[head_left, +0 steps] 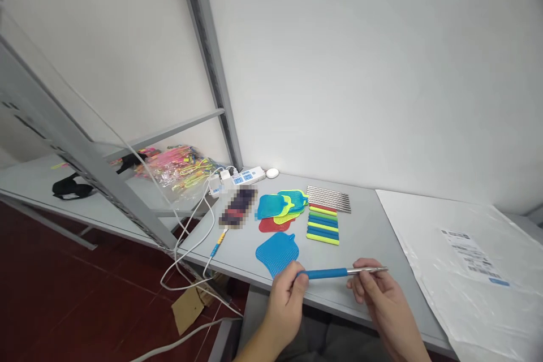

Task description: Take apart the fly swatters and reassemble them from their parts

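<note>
A metal rod point(354, 271) with a blue grip sleeve point(326, 274) on it lies level across my two hands, above the table's front edge. My left hand point(285, 297) pinches the sleeve's left end between thumb and fingers. On the bare metal part, the fingers of my right hand point(377, 288) are closed. Just beyond my left hand rests a blue perforated fly swatter head point(278, 251). Behind it lies a pile of blue, yellow and red swatter heads point(282, 207). Several coloured sleeves point(323, 226) sit in a row, with metal rods point(328, 198) side by side above them.
A white power strip point(248, 177) with cables stands near the wall. A pixelated object point(238, 207) lies on the grey table point(365, 226), its striped cable point(218, 244) trailing off. White plastic packaging point(458, 254) covers the right side. Bagged colourful items point(182, 167) lie beyond the metal post.
</note>
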`<state>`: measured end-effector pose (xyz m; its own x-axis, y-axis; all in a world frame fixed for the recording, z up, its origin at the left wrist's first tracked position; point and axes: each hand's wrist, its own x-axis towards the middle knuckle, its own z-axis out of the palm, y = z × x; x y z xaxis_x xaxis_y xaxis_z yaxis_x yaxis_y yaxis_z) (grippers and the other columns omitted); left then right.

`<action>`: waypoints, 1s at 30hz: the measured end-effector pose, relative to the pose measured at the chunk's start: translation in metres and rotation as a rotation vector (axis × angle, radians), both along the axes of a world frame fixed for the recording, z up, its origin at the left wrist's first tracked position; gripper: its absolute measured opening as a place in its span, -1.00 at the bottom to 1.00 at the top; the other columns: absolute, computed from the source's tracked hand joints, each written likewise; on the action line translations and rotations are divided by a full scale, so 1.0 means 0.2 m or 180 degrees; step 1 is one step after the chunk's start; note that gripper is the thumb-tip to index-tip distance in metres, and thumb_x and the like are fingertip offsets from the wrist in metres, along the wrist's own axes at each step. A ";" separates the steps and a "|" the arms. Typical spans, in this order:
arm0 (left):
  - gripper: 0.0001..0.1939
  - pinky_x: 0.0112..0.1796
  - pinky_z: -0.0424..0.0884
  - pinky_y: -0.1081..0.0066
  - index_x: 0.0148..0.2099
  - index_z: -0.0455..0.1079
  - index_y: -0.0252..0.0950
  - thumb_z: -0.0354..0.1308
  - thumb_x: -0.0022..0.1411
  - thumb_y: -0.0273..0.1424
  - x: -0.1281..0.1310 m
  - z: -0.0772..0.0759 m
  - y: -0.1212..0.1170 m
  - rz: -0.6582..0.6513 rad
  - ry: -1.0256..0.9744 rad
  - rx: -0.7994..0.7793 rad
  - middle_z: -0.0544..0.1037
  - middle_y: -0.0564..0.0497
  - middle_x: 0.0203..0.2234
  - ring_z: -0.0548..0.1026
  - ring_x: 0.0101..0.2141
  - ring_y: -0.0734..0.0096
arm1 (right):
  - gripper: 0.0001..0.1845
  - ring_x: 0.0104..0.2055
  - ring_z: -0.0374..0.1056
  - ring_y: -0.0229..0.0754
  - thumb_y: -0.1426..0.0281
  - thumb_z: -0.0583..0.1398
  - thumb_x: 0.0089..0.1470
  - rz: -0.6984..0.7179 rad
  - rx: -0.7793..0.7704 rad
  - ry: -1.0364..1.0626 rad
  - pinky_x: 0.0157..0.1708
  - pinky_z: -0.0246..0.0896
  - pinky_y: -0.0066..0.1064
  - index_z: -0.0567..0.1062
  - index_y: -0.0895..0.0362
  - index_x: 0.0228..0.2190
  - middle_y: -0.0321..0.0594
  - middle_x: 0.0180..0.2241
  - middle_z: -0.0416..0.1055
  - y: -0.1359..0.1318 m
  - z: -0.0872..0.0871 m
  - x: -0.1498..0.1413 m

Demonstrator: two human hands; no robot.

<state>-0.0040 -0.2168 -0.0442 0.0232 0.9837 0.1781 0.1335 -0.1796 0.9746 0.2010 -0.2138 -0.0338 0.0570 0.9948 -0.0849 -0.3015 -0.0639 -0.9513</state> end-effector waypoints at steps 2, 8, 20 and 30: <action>-0.56 -0.47 0.12 0.50 -0.43 0.13 -0.26 -0.05 0.36 -0.03 0.04 0.00 -0.03 0.0041 -0.0526 -0.0200 0.12 0.14 -0.56 0.14 -0.51 0.52 | -0.68 -0.45 0.26 -0.19 0.11 0.29 0.03 0.0051 0.0026 -0.0348 -0.29 0.25 -0.33 0.54 0.05 -0.23 -0.33 -0.57 0.31 -0.06 -0.01 0.01; -0.56 -0.56 0.11 0.55 -0.34 0.16 -0.25 0.01 0.30 0.04 0.10 0.04 -0.05 0.0568 -0.1557 -0.0530 0.22 0.19 -0.61 0.16 -0.61 0.61 | -0.71 -0.35 0.34 -0.10 0.10 0.30 -0.02 0.0416 0.0351 -0.1891 -0.34 0.27 -0.34 0.61 0.03 -0.33 -0.20 -0.40 0.47 -0.21 0.04 0.02; -0.59 -0.59 0.20 0.56 -0.32 0.20 -0.26 0.07 0.29 0.00 0.06 0.04 -0.06 0.0489 -0.1748 -0.0332 0.29 0.20 -0.64 0.24 -0.67 0.62 | -0.84 -0.24 0.38 -0.06 0.24 0.17 0.19 0.0089 0.1770 -0.3372 -0.23 0.29 -0.24 0.52 -0.02 -0.23 -0.19 -0.31 0.46 -0.28 0.12 -0.02; -0.61 -0.63 0.26 0.54 -0.30 0.16 -0.24 0.13 0.24 -0.03 0.03 0.02 0.08 0.0644 -0.1952 -0.0509 0.35 0.20 -0.55 0.33 -0.70 0.62 | -0.92 -0.43 0.28 -0.23 0.37 0.15 0.23 -0.0184 0.1983 -0.3083 -0.42 0.18 -0.42 0.43 0.04 -0.33 -0.31 -0.47 0.32 -0.35 0.25 -0.03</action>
<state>0.0020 -0.2012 -0.0393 -0.2239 0.9734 -0.0485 -0.4379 -0.0560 0.8973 0.1949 -0.2839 0.0168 -0.1231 0.8425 0.5244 0.5853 0.4884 -0.6472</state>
